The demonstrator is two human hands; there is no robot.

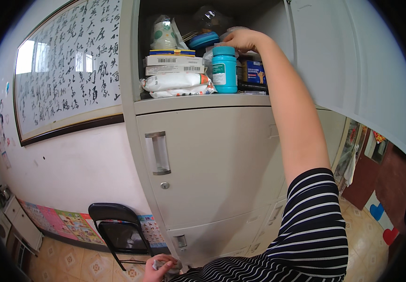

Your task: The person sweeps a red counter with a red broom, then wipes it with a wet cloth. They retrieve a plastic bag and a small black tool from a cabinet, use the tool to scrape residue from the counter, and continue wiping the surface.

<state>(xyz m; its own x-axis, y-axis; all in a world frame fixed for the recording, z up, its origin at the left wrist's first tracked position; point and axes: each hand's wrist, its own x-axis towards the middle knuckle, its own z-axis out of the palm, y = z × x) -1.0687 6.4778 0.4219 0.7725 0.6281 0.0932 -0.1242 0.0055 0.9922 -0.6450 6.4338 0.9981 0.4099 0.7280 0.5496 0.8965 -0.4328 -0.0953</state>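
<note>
My right hand [244,39] reaches into the top compartment of a metal cabinet [206,165]. Its fingertips are bent down among plastic-wrapped items behind a turquoise bottle [224,72], so whether they grip anything is hidden. Left of that hand lies a round blue lid or container [204,40]. A blue printed box [253,71] stands below the wrist. At the bottom edge, close to my body, my left hand [157,268] is closed around a crumpled greyish item [172,269], possibly a cloth.
Stacked boxes [174,65] and white soft packs [176,84] fill the shelf's left side, under bagged paper cups [165,35]. The cabinet door [350,53] stands open to the right. A black folding chair [118,225] is by the wall, beneath framed calligraphy [70,67].
</note>
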